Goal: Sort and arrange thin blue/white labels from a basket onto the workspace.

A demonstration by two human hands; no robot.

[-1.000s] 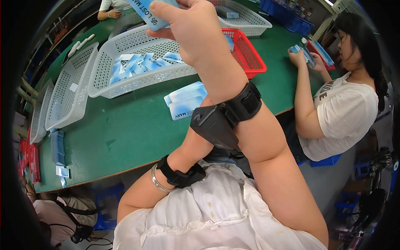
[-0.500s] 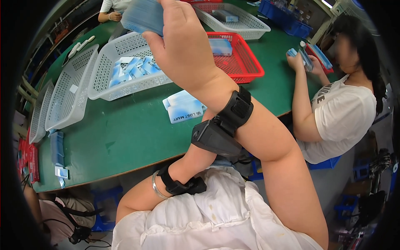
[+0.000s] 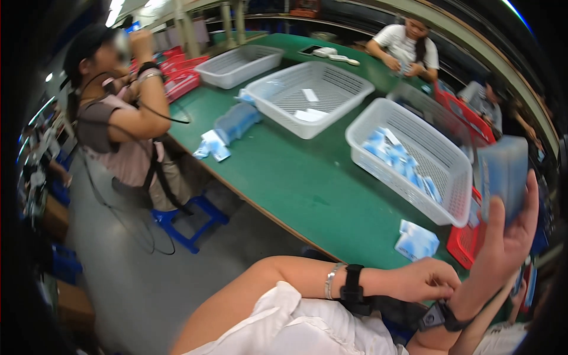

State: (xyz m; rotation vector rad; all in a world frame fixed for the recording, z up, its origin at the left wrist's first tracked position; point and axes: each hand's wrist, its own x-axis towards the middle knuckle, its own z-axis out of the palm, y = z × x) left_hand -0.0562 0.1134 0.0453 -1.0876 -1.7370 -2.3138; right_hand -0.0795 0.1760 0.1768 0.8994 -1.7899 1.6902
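My right hand (image 3: 506, 239) is raised at the right, its thumb and fingers gripping a thick stack of blue cards (image 3: 503, 174) held upright. Motion blurs the stack somewhat. My left hand (image 3: 427, 280) is low beside my right wrist, with its fingers curled together; whatever they may hold is hidden. A small pile of blue-and-white cards (image 3: 416, 241) lies on the green table (image 3: 296, 195) just beyond my left hand. Farther back, a white plastic basket (image 3: 408, 192) has many loose blue-and-white cards (image 3: 397, 158) in it.
Another white basket (image 3: 278, 112) holds a few white pieces, and a third white basket (image 3: 236, 74) stands farther left. A blue stack (image 3: 236, 122) lies near the table edge. A red basket (image 3: 458, 245) is partly hidden. One person sits left, others across; a blue stool (image 3: 192, 222) stands on the floor.
The view has swung to the left, so the table and baskets appear farther right. My right hand still grips the card stack, now seen at the right. My left hand has come into sight.
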